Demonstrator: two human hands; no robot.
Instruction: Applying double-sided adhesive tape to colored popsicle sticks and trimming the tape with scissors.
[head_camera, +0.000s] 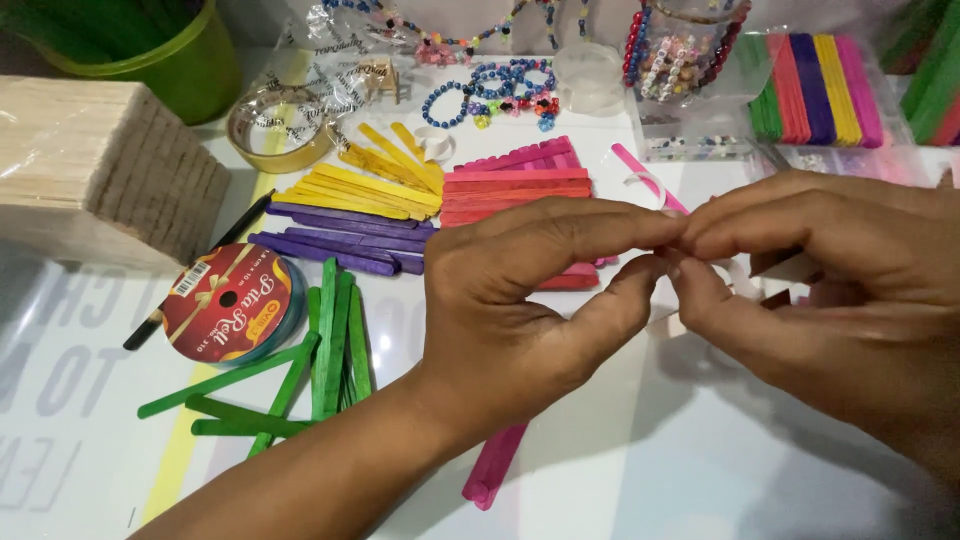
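Both hands, left (520, 300) and right (820, 270), pinch a pink stick (650, 185) together at the fingertips; red-labelled ribbon spool (235, 303) lies left, green sticks (320, 365) beside it on my desk (680, 460).

A home craft table (700, 470): coloured craft sticks (400, 195) fan out beside a ribbon spool (232, 302), bead bracelets (490, 95) behind them.

Whatever the fingers (660, 232) pinch is too small to tell. The left hand (530, 300) hides most of a pink stick (495, 462); the right hand (830, 290) runs off the frame.
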